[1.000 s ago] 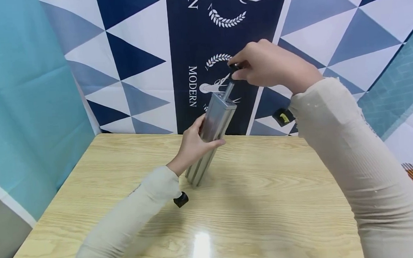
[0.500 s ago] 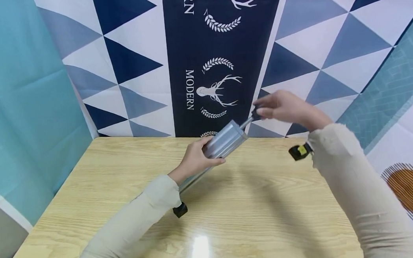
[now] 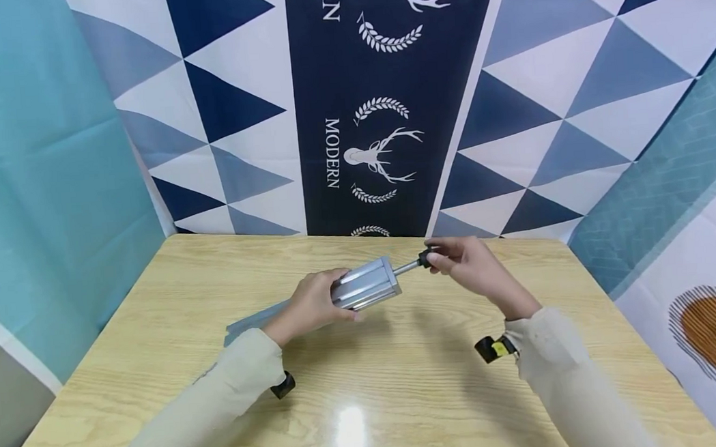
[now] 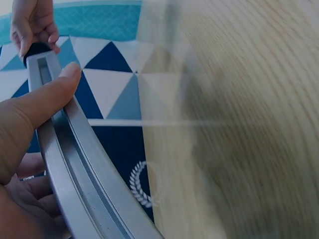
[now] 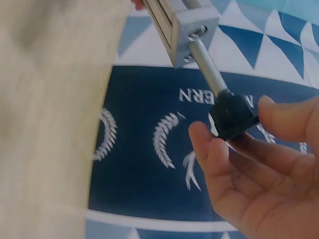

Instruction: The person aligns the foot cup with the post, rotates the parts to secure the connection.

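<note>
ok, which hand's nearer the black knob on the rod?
Right. The right hand pinches the black knob; the left hand is farther off, gripping the metal profile.

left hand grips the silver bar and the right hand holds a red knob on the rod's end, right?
The knob on the rod is black, not red; the right wrist view shows it. The left hand grips the silver bar, and the right hand holds the knob.

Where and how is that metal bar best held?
Probably wrapped around the metal bar's long body, coming from the person's left, as the left hand does: its sides are straight and grooved, while the right end carries a thin rod and black knob.
</note>
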`<state>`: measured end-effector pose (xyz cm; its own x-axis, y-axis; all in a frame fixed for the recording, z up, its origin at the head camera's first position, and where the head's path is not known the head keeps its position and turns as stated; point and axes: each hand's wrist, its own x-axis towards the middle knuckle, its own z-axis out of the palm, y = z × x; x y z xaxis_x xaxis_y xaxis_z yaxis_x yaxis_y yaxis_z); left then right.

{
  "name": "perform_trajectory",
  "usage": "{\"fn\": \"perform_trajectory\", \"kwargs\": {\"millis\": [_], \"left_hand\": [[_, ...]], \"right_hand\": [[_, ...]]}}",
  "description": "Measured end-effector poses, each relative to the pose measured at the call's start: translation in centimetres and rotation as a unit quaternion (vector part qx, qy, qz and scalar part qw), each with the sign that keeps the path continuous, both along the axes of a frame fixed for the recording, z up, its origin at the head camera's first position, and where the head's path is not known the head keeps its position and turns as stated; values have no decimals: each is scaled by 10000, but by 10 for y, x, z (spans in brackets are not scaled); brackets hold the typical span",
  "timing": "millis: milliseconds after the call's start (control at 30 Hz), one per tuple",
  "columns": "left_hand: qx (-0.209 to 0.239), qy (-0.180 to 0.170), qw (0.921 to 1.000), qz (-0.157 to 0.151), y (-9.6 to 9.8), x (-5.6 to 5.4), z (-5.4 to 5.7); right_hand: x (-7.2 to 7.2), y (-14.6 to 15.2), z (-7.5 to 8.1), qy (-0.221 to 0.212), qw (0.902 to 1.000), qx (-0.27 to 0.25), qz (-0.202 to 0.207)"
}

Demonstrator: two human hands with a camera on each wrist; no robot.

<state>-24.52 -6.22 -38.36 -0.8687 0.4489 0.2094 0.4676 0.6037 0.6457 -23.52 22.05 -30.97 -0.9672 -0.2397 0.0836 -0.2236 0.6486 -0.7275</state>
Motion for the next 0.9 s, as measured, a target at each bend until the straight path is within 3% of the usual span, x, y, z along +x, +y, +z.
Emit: {"fn": "perform_trajectory", "kwargs": {"millis": [167, 300, 533, 767, 900], "left_hand": [[49, 69, 9998, 184, -14, 4, -11], [332, 26, 9987, 387, -23, 7, -14], [679, -113, 9950, 717, -30, 10, -6], [872, -402, 9937, 570, -33, 10, -3], [973, -412, 9929, 540, -34, 10, -2]], "right_hand": [[8, -12, -21, -58, 9994, -338, -39], [11, -18, -27, 50, 9983, -571, -54], [11, -20, -22, 530, 9958, -691, 293], [16, -14, -16, 1082, 9911, -350, 695], [17, -10, -15, 1709, 9808, -67, 942]]}}
